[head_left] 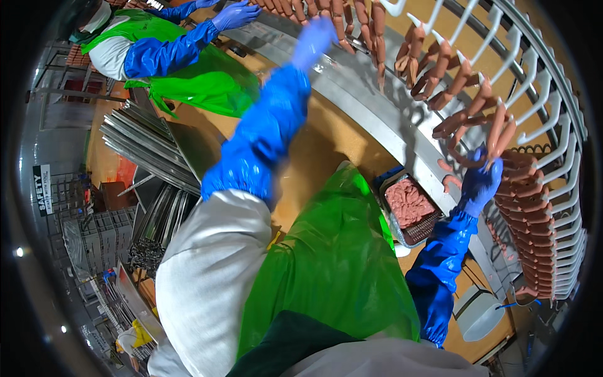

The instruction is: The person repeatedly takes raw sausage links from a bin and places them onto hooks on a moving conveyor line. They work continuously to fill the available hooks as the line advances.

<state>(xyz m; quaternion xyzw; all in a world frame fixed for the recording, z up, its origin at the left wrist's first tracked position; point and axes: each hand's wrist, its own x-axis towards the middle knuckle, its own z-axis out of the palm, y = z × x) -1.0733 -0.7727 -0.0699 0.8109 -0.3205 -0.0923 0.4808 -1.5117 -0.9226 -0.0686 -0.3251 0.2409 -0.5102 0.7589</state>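
the right hand, mid-right of the frame, pinches a loop of sausage links hanging off white hooks; a hard tug could tear the casing. the left hand, top centre, is blurred, fingers unreadable, near other links.

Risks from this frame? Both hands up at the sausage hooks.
1. The right hand grips a hanging sausage loop among white hooks; a pull might tear links or snag the glove.
2. The left hand is motion-blurred near the sausages on the rail; a fast reach may knock links off.
3. A co-worker's gloved hand works the same rail close by, so arms could collide.
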